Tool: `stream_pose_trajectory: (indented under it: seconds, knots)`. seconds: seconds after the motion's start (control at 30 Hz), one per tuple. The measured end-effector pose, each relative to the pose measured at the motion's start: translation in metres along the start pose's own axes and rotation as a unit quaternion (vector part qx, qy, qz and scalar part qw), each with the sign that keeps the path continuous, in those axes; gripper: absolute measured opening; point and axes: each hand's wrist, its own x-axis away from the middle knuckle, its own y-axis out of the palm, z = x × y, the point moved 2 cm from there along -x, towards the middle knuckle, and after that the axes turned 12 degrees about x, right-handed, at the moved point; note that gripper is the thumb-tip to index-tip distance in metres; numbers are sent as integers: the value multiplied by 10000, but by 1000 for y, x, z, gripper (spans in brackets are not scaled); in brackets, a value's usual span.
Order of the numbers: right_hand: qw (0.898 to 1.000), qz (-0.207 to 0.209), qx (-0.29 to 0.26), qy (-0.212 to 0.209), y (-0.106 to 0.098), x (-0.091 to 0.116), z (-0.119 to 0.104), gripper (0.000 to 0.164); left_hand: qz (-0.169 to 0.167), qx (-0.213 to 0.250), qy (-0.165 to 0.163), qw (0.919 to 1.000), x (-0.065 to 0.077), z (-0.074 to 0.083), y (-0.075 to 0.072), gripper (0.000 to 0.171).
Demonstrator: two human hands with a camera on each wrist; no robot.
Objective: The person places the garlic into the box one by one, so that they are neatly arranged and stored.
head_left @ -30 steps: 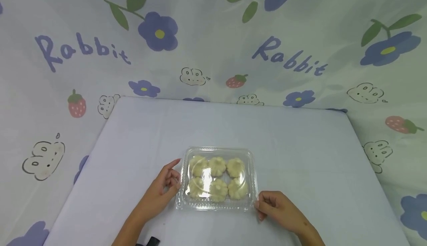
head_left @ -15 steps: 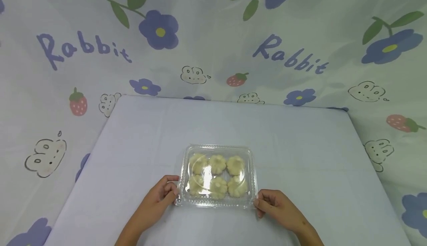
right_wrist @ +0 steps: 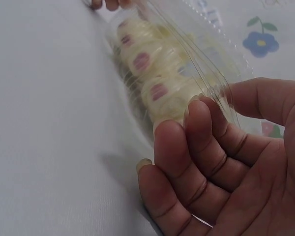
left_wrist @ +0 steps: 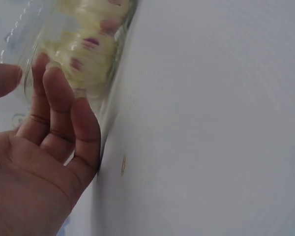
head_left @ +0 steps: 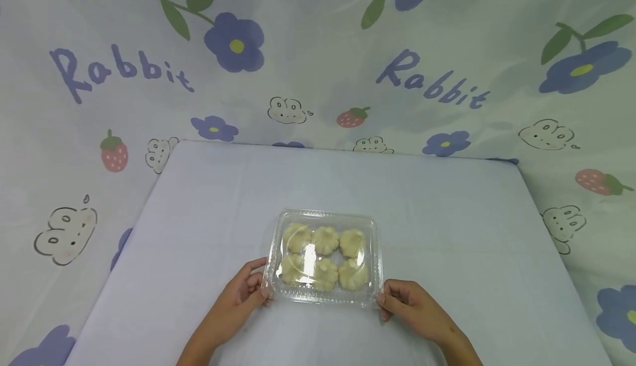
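Note:
A clear plastic clamshell container point(head_left: 323, 298) lies flat between my hands, its lid down. Inside, pale flower-shaped pastries point(head_left: 325, 275) sit in two rows, and purple patches show on their sides in both wrist views. My left hand point(head_left: 232, 306) grips the container's near left corner, its thumb at the rim point(left_wrist: 27, 73) and its fingers along the side wall. With thumb and bent fingers, my right hand point(head_left: 414, 308) pinches the near right corner. The right wrist view shows the rim between that thumb point(right_wrist: 258, 98) and the index finger.
The white-covered table point(head_left: 447, 217) extends around the container. A curtain point(head_left: 318, 68) printed with blue flowers, strawberries, rabbit faces and the word "Rabbit" hangs behind the table and at its sides.
My left hand has slid down the left side to the near corner and taken hold there. The container has shifted slightly away from me, its left side more. The right hand keeps its grip.

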Motion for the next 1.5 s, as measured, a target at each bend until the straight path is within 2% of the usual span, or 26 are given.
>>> stream_pose_trajectory:
  seconds: [0.17,0.33,0.4,0.6,0.8,1.17,1.3,1.5]
  knots:
    - [9999,-1,23,107,0,-2,-1,27,141,74,29,9999,-2,0,1,55]
    - [9999,115,86,-58,-2,-3,-1,26,103,51,429,9990,-5,-1,2,52]
    - [9998,149,89,-106,-3,-3,-1,26,138,58,496,9987,-5,-1,2,51]
    - [9995,120,46,-282,-2,-3,-1,25,193,77,430,9989,-4,-1,3,52]
    - [9985,393,114,-362,-1,-7,-3,24,230,-22,495,9985,-6,-1,3,51]
    - [9976,630,296,67,-5,-13,0,27,403,-144,442,9981,-13,2,2,49]
    - [9954,787,461,300,-9,-13,-1,26,428,-396,433,9974,-15,5,1,49]
    - [9873,1241,817,554,-17,-12,-5,19,462,-947,301,9940,-17,11,-1,50]
